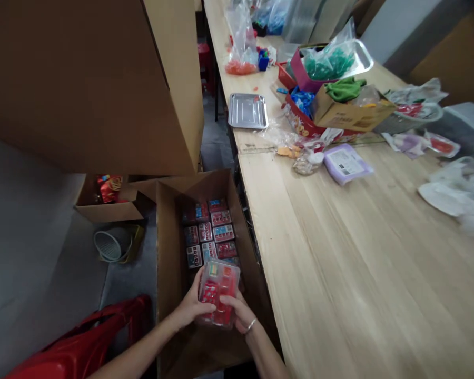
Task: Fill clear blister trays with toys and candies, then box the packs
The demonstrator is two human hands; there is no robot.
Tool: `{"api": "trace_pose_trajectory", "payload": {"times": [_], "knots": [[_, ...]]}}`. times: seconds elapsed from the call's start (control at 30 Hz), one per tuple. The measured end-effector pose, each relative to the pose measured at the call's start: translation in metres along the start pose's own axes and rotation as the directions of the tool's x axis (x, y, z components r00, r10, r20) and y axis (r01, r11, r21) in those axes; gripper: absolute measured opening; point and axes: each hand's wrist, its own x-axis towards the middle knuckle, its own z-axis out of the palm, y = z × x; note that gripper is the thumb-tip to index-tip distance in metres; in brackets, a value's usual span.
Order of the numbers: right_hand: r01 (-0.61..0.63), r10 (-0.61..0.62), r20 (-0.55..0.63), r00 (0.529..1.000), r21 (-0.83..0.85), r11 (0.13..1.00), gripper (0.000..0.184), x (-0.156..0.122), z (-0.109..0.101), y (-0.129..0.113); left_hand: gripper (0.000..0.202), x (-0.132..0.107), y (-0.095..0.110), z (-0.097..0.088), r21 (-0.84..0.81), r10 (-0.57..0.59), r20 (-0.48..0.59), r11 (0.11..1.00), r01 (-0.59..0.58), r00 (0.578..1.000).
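Note:
My left hand (195, 300) and my right hand (237, 308) grip the two sides of a clear plastic box (220, 289), thumbs resting on its top. Red pieces and a small yellow-green one show through the clear plastic. Both hands are over an open cardboard carton (165, 284) on the floor. Inside the carton, several similar packed boxes (205, 231) stand in rows, with printed labels in red, blue and white. The near end of the carton's inside is partly hidden by my hands and forearms.
A wooden table (339, 273) runs along the right, bearing a metal tray (248, 111), a purple packet (347, 163) and a small cardboard box (349, 113). A large cardboard box (82, 89) looms at upper left. A red plastic stool (82, 342) stands lower left, near a grey basket (112, 245).

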Motion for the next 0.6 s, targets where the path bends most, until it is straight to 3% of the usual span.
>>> {"api": "trace_pose_trajectory", "payload": {"times": [0.07,0.1,0.13,0.2,0.27,0.3,0.33,0.4,0.5,0.6], "knots": [[-0.041,0.041,0.004,0.999,0.081,0.996,0.059,0.028,-0.009,0.023,0.125,0.012,-0.01,-0.02,0.247,-0.014,-0.02,0.969,0.018,1.0],[-0.063,0.064,-0.004,0.998,0.127,0.99,0.055,0.042,-0.015,0.034,0.121,0.021,-0.008,-0.03,0.406,-0.05,-0.032,0.912,0.059,0.998],[-0.085,0.089,-0.019,0.996,0.174,0.981,0.052,0.056,-0.022,0.045,0.113,0.03,-0.002,-0.041,0.574,-0.089,-0.069,0.811,0.113,0.994],[-0.099,0.128,-0.095,0.987,0.267,0.959,0.046,0.086,-0.038,0.063,0.088,0.052,0.021,-0.064,0.842,-0.066,-0.219,0.491,0.223,0.973],[-0.027,0.117,-0.241,0.963,0.346,0.938,0.038,0.116,-0.057,0.079,0.071,0.076,0.052,-0.092,0.921,0.203,-0.378,0.181,0.345,0.903],[0.029,0.097,-0.321,0.942,0.367,0.93,0.034,0.132,-0.067,0.085,0.071,0.087,0.066,-0.106,0.905,0.358,-0.421,0.1,0.414,0.833],[0.083,0.077,-0.391,0.917,0.375,0.924,0.03,0.147,-0.079,0.091,0.076,0.098,0.078,-0.12,0.873,0.455,-0.46,0.077,0.481,0.762],[0.169,0.037,-0.491,0.87,0.369,0.914,0.024,0.178,-0.106,0.1,0.091,0.117,0.089,-0.145,0.815,0.464,-0.553,0.129,0.565,0.692],[0.236,0.01,-0.588,0.809,0.341,0.91,0.021,0.228,-0.15,0.112,0.098,0.134,0.08,-0.171,0.783,0.335,-0.619,0.197,0.59,0.71],[0.261,-0.016,-0.644,0.765,0.287,0.922,0.027,0.282,-0.189,0.12,0.094,0.14,0.063,-0.187,0.771,0.353,-0.628,0.163,0.616,0.693]]}}
